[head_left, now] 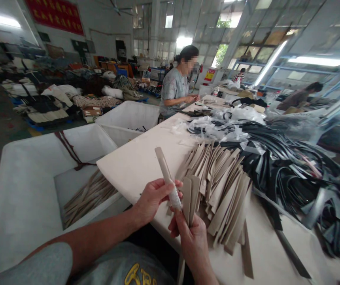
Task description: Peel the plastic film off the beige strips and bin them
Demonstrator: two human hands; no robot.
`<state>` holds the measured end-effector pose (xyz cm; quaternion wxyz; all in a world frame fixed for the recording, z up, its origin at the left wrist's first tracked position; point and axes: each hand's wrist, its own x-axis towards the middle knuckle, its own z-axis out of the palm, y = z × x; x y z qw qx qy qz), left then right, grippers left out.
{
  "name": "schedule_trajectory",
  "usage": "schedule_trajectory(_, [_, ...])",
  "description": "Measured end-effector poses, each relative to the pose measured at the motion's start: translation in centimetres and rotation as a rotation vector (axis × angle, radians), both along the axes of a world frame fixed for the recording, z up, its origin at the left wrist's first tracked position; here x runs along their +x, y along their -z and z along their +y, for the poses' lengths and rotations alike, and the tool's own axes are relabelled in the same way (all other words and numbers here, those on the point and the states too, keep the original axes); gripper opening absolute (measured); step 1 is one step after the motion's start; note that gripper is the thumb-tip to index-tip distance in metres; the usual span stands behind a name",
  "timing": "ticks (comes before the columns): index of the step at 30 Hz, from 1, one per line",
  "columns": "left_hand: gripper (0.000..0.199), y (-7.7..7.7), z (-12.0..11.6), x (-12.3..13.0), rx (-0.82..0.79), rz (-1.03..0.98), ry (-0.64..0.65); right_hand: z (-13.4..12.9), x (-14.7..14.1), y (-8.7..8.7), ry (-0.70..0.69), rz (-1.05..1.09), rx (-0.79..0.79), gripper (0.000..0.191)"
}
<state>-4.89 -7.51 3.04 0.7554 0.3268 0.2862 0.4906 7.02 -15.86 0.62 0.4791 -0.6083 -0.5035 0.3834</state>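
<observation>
My left hand [155,196] is closed around a narrow beige strip [164,165], its thumb and fingers pinching the middle. The strip's upper end points up and away to the left. White wrapping or stitching [174,198] shows on its lower part; I cannot tell which. Just below, my right hand [193,235] grips some flat beige strips [191,194] with rounded ends, standing upright between thumb and fingers. Its fingertips also meet the lower end of the white part. Beside my right hand, a large heap of similar strips [225,186] fans across the pale table [137,158].
Black strips [288,158] and clear plastic film [226,122] cover the table's right side. A white bin [24,178] with long beige strips [88,194] stands left; another bin [128,113] lies beyond. A co-worker [174,85] stands farther along the table edge.
</observation>
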Motion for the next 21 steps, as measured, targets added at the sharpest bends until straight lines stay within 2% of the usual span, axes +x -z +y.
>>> schedule_trajectory(4, [0.04,-2.1,2.5,-1.2,0.094,-0.11,-0.129,0.0,0.0,-0.1,-0.027,-0.018,-0.029,0.052])
schedule_trajectory(6, [0.033,-2.3,2.9,-1.4,0.078,-0.105,-0.095,0.2,0.0,-0.1,-0.038,0.026,-0.033,0.049])
schedule_trajectory(9, [0.029,-0.7,0.9,-1.1,0.011,-0.067,0.022,0.4,-0.2,0.2,-0.065,0.098,-0.029,0.046])
schedule_trajectory(12, [0.034,1.2,-2.2,-0.7,0.025,-0.027,0.066,0.6,-0.5,0.8,-0.085,0.142,-0.045,0.046])
schedule_trajectory(15, [0.04,1.1,-2.5,-1.5,0.104,-0.013,0.073,0.9,-0.8,0.9,-0.104,0.204,-0.073,0.04])
schedule_trajectory(17, [0.039,-0.3,-0.6,-3.6,0.19,-0.017,-0.059,1.1,-0.6,0.5,-0.073,0.253,-0.094,0.037])
schedule_trajectory(19, [0.035,-2.3,2.4,-7.6,0.307,0.021,-0.317,1.0,0.4,0.0,0.041,0.294,-0.117,0.041])
schedule_trajectory(21, [0.027,-4.4,5.6,-13.0,0.426,0.118,-0.602,0.5,2.4,-0.5,0.195,0.305,-0.153,0.041])
